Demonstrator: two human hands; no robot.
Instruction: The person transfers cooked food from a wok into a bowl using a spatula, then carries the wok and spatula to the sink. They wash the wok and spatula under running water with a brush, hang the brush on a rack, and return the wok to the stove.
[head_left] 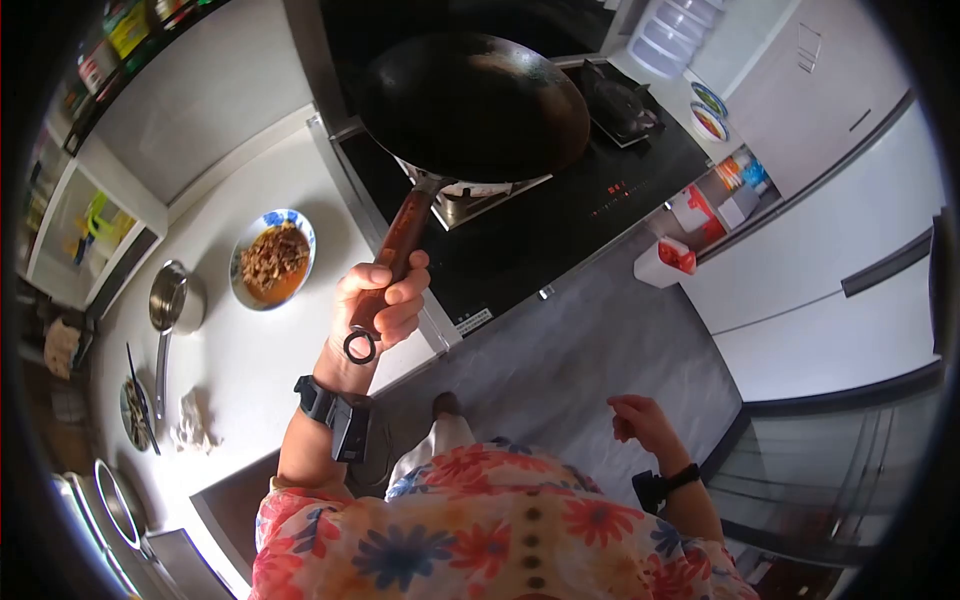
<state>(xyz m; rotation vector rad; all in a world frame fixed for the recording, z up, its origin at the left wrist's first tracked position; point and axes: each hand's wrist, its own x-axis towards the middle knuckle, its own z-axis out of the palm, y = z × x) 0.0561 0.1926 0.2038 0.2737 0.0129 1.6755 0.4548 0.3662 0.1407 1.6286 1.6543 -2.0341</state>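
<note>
My left hand (385,298) is closed around the brown wooden handle (408,232) of a large black wok (470,105). A metal ring hangs from the handle's end by my wrist. The wok is over the burner at the left of the black glass stove (500,255), and its dark inside shows a shiny patch near the far rim. My right hand (645,425) hangs over the floor beside my body, fingers loosely bent and apart, with nothing visible in it.
On the white counter are a blue-rimmed bowl of cooked minced food in reddish oil (275,262), a metal ladle (168,310), a small dish with chopsticks (135,412) and a crumpled white cloth (192,422). A second burner (622,105) sits right of the wok. A drawer (715,205) stands open.
</note>
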